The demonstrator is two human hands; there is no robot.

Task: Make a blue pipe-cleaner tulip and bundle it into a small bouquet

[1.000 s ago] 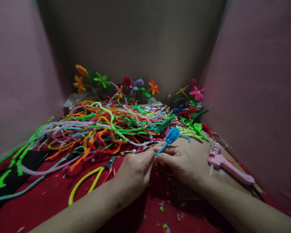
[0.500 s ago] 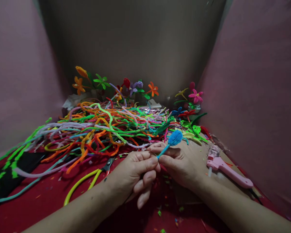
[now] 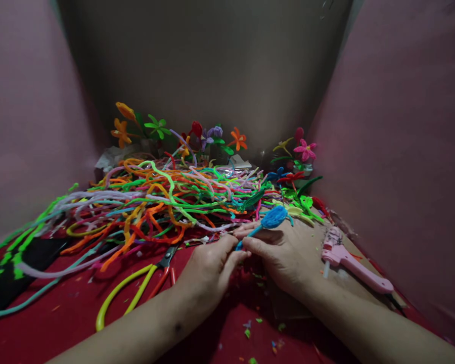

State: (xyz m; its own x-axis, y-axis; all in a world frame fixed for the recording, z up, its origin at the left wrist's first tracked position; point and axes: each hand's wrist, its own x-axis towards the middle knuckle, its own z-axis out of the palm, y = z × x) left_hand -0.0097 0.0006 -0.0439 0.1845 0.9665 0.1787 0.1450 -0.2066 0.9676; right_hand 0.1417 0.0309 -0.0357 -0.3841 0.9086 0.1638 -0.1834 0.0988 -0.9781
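A blue pipe-cleaner flower bud (image 3: 274,217) on a lighter blue stem points up and to the right between my hands. My right hand (image 3: 276,253) pinches the stem just below the bud, thumb on top. My left hand (image 3: 212,265) has its thumb and fingers closed at the lower end of the stem, touching my right fingertips. Scissors (image 3: 136,288) with yellow and red handles lie just left of my left hand, partly hidden by the forearm.
A tangled heap of coloured pipe cleaners (image 3: 167,197) lies beyond my hands. Finished pipe-cleaner flowers (image 3: 202,136) stand behind it. A pink glue gun (image 3: 358,268) rests on cardboard (image 3: 303,242) at right. Fuzzy scraps dot the red cloth (image 3: 227,338).
My left hand has turned, its loose lower fingers now tucked in, and its grip sits lower on the stem. The blue bud tilts further toward horizontal. More of the scissors shows.
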